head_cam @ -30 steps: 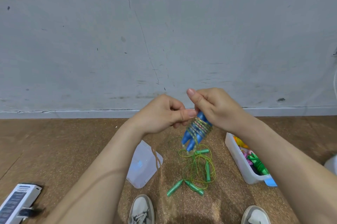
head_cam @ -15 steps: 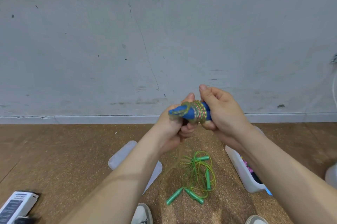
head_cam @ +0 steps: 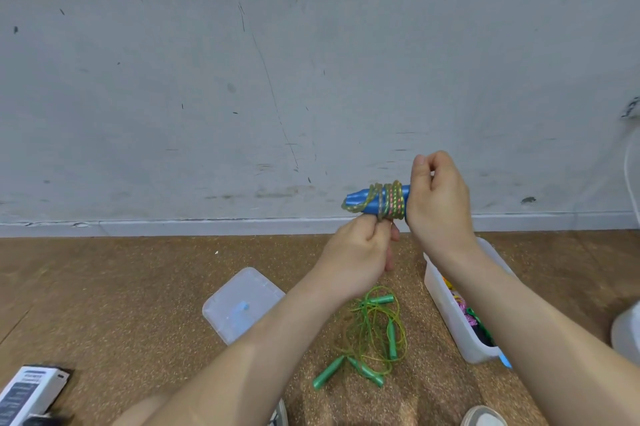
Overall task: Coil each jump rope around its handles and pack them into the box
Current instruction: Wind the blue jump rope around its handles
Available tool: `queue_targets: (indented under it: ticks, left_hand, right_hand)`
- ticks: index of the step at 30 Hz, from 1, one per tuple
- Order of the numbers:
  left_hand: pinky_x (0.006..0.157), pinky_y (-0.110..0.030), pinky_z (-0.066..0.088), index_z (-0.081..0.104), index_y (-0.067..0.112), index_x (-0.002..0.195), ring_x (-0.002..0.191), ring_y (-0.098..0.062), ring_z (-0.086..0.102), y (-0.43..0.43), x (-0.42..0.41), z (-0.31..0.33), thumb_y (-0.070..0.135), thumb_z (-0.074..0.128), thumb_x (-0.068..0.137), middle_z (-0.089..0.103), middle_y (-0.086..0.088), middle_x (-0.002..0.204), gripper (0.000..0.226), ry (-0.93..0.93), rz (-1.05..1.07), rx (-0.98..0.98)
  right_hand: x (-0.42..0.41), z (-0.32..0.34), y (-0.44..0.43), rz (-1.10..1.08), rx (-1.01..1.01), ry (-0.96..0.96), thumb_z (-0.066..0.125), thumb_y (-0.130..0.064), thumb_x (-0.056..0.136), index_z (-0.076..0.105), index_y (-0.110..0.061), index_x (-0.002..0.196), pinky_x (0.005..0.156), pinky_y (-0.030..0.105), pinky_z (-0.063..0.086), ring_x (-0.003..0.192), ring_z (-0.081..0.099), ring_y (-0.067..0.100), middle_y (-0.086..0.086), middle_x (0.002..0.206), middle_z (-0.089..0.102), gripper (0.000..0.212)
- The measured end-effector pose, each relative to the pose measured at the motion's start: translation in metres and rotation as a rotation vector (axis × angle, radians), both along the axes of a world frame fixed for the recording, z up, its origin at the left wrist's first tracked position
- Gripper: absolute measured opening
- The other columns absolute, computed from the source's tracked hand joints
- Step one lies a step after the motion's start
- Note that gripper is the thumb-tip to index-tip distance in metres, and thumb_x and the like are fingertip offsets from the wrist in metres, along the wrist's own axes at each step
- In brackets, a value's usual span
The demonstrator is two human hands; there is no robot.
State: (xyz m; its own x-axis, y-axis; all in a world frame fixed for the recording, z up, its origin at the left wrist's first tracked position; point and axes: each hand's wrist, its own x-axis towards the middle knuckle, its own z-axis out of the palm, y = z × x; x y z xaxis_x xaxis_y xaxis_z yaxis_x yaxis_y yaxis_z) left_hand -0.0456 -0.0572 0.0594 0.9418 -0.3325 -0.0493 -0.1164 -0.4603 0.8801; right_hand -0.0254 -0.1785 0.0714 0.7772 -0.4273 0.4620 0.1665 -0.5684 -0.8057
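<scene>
Taking the white plastic box (head_cam: 450,314) as the landmark, the nearest things lie to its left on the speckled cork-like floor (head_cam: 121,287): a loose green jump rope (head_cam: 374,332), its thin glossy cord tangled around slim tapered handles, and beyond that a frosted, rounded lid (head_cam: 239,304) lying flat. The box itself is smooth-walled and already holds some bright coiled ropes. Above its far end, the right hand (head_cam: 438,197) is closed around one end of the blue handles (head_cam: 363,202), held roughly level, with a translucent, multicoloured cord (head_cam: 389,200) wound in tight turns around them. The left hand (head_cam: 356,252), just below the bundle, is curled with its fingers pinching what appears to be the cord's free end. The risk here is that the springy, slick cord unwinds if that end is released before it is tucked, or that turns slide off the tapered tips. The scuffed grey wall (head_cam: 277,79) stands behind.
</scene>
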Motion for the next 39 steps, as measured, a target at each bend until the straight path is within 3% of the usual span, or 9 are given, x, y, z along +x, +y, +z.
queue_targets:
  ticks: [5, 10, 13, 17, 20, 23, 30, 36, 39]
  left_hand:
    - [0.064, -0.037, 0.044, 0.054, 0.013, 0.100, 0.082, -0.033, 0.061, 0.007, -0.010, -0.002, 0.023, 0.042, 0.098, 0.065, -0.012, 0.087, 0.015, -0.510, -0.215, 0.657]
    - [0.057, -0.034, 0.039, 0.063, 0.019, 0.086, 0.074, -0.033, 0.063, 0.018, -0.008, 0.025, 0.030, 0.056, 0.090, 0.065, -0.008, 0.079, 0.013, -0.890, -0.218, 0.752]
    - [0.071, -0.037, 0.047, 0.068, 0.021, 0.098, 0.084, -0.024, 0.062, 0.034, 0.003, 0.033, 0.040, 0.056, 0.091, 0.065, -0.001, 0.088, 0.023, -0.841, -0.197, 0.593]
    - [0.063, -0.030, 0.041, 0.071, 0.019, 0.077, 0.067, -0.013, 0.057, 0.054, 0.014, 0.037, 0.047, 0.066, 0.077, 0.064, 0.004, 0.069, 0.028, -0.771, -0.096, 0.344]
    - [0.063, -0.031, 0.043, 0.074, 0.022, 0.075, 0.062, -0.012, 0.056, 0.058, 0.017, 0.036, 0.046, 0.071, 0.075, 0.066, 0.002, 0.063, 0.024, -0.554, -0.030, 0.186]
    - [0.060, -0.030, 0.047, 0.075, 0.018, 0.075, 0.058, -0.013, 0.058, 0.056, 0.018, 0.037, 0.033, 0.077, 0.075, 0.068, 0.003, 0.060, 0.015, -0.257, -0.013, 0.039]
    - [0.037, -0.015, 0.019, 0.062, 0.000, 0.074, 0.036, -0.004, 0.031, 0.057, 0.018, 0.036, 0.039, 0.068, 0.065, 0.047, 0.005, 0.045, 0.040, 0.233, -0.124, -0.340]
    - [0.051, -0.028, 0.033, 0.064, 0.004, 0.082, 0.057, -0.020, 0.047, 0.044, 0.020, 0.025, 0.041, 0.073, 0.073, 0.056, -0.016, 0.069, 0.039, 0.295, -0.058, -0.577]
    - [0.038, -0.016, 0.025, 0.062, 0.015, 0.063, 0.038, -0.009, 0.040, 0.035, 0.017, 0.027, 0.040, 0.065, 0.074, 0.053, 0.001, 0.049, 0.028, 0.265, 0.027, -0.572]
  right_hand:
    - [0.003, -0.010, -0.002, -0.007, -0.155, 0.063, 0.034, -0.026, 0.103, 0.037, -0.013, 0.089, 0.060, 0.040, 0.030, 0.073, 0.051, 0.042, 0.011, 0.070, 0.051, 0.020]
    - [0.004, -0.011, 0.002, 0.062, -0.497, 0.206, 0.031, -0.032, 0.103, 0.030, -0.017, 0.090, 0.058, 0.041, 0.030, 0.077, 0.058, 0.045, 0.023, 0.079, 0.063, 0.020]
    - [0.004, -0.009, 0.005, 0.206, -0.569, 0.222, 0.034, -0.039, 0.101, 0.033, -0.016, 0.081, 0.058, 0.039, 0.030, 0.077, 0.057, 0.041, 0.015, 0.072, 0.060, 0.030]
    - [-0.003, -0.004, 0.013, 0.471, -0.406, 0.141, 0.025, -0.051, 0.098, 0.043, -0.019, 0.066, 0.061, 0.041, 0.040, 0.064, 0.054, 0.025, 0.001, 0.058, 0.052, 0.048]
    - [-0.006, -0.002, 0.016, 0.549, -0.172, 0.113, 0.025, -0.049, 0.099, 0.053, -0.013, 0.060, 0.056, 0.021, 0.038, 0.058, 0.052, 0.009, -0.003, 0.052, 0.051, 0.060]
    - [-0.010, 0.000, 0.017, 0.570, -0.144, 0.086, 0.030, -0.046, 0.099, 0.052, -0.013, 0.059, 0.054, 0.021, 0.036, 0.053, 0.048, 0.006, -0.007, 0.049, 0.048, 0.056]
    - [-0.018, 0.012, 0.022, 0.694, 0.079, 0.029, 0.039, -0.037, 0.099, 0.044, -0.002, 0.060, 0.046, 0.021, 0.031, 0.048, 0.037, 0.005, -0.004, 0.051, 0.041, 0.053]
    - [-0.018, 0.015, 0.023, 0.633, 0.506, 0.120, 0.045, -0.036, 0.098, 0.052, -0.012, 0.060, 0.038, 0.019, 0.027, 0.038, 0.033, 0.010, 0.003, 0.047, 0.039, 0.045]
    - [-0.017, 0.013, 0.023, 0.608, 0.650, 0.137, 0.045, -0.036, 0.099, 0.049, -0.013, 0.062, 0.041, 0.020, 0.023, 0.039, 0.030, 0.012, 0.004, 0.048, 0.035, 0.043]
